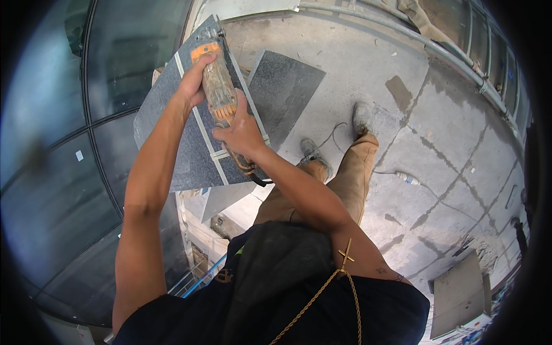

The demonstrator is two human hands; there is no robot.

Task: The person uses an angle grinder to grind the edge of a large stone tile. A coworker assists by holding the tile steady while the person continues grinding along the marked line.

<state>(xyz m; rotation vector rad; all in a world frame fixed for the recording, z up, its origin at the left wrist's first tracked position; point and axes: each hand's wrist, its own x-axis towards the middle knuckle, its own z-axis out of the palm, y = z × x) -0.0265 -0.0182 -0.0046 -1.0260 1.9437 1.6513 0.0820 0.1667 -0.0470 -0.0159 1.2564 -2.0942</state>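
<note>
Both my hands are closed round a dusty orange-and-grey angle grinder (pixel 214 83). My left hand (pixel 194 86) grips its body near the front, just behind the orange collar. My right hand (pixel 241 131) wraps round the rear end, from which a black cord (pixel 257 180) trails. Under the grinder lies a dark grey speckled stone slab (pixel 164 112) with pale strips across it. The tool's head is at the slab's far edge; its disc is hard to make out, and I cannot tell whether it touches the stone.
Beside the slab another grey slab (pixel 286 86) lies at a slant. Dark glass panels (pixel 49 190) rise on the left. A cable with a connector (pixel 407 177) runs over the concrete floor (pixel 443 190) near my boots (pixel 362 118). Metal railing pipes (pixel 454 60) edge the far right.
</note>
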